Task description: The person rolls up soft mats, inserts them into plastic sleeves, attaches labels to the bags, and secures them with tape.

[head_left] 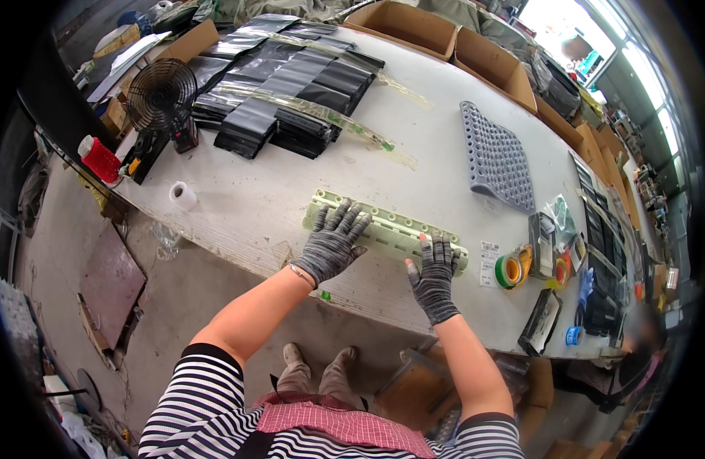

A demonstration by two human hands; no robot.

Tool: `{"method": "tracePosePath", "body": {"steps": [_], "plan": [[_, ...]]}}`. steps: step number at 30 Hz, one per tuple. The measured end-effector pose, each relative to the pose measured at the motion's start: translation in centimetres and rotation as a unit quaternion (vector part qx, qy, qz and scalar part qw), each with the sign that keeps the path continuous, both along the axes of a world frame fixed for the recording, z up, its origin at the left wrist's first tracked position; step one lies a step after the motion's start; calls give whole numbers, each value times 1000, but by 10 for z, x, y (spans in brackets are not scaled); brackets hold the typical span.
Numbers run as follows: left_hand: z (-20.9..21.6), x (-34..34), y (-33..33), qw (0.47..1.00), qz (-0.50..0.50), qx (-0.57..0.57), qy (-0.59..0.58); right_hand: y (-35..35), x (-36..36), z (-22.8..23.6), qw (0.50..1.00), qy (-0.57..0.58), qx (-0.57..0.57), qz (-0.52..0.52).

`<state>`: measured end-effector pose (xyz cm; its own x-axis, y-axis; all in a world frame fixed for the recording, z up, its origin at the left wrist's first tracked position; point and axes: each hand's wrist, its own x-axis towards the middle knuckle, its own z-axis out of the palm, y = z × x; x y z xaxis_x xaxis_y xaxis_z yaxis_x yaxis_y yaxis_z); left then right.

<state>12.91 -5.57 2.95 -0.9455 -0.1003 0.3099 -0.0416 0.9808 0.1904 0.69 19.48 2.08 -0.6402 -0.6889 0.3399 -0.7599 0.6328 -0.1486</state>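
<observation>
A pale green rubber mat (391, 234), rolled or folded into a long strip with round cups along its far side, lies near the table's front edge. My left hand (334, 243), in a grey knit glove, rests on its left part with the fingers spread flat. On its right end lies my right hand (435, 280), gloved alike, fingers stretched out and the thumb apart; some fingertips show bare. Neither hand is wrapped around the mat. Farther right, a grey mat with rows of round shapes (499, 157) lies on the white table (291, 180).
Stacked black plastic bags (280, 92) lie at the back left, near a black fan (163, 96). A white roll (182, 196) stands at the left edge. Tape rolls (510, 271) and a black box (541, 321) are at right. Open cardboard boxes (494, 67) line the far edge. A person (628, 367) is at the right.
</observation>
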Motion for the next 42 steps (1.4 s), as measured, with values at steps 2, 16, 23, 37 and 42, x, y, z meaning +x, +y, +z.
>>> {"method": "tracePosePath", "body": {"steps": [2, 16, 23, 37, 42], "plan": [[1, 0, 0, 1000, -1, 0, -3, 0, 0, 1, 1000, -12, 3, -1], [-11, 119, 28, 968, -86, 209, 113, 59, 155, -21, 912, -375, -56, 157], [-161, 256, 110, 903, -14, 421, -85, 95, 182, -170, 865, -498, 60, 29], [-472, 414, 245, 725, 295, 567, -258, 47, 6, -516, 943, -310, 125, -8], [-501, 430, 252, 689, 330, 563, -315, -41, 11, -542, 965, -154, 202, -66]]}}
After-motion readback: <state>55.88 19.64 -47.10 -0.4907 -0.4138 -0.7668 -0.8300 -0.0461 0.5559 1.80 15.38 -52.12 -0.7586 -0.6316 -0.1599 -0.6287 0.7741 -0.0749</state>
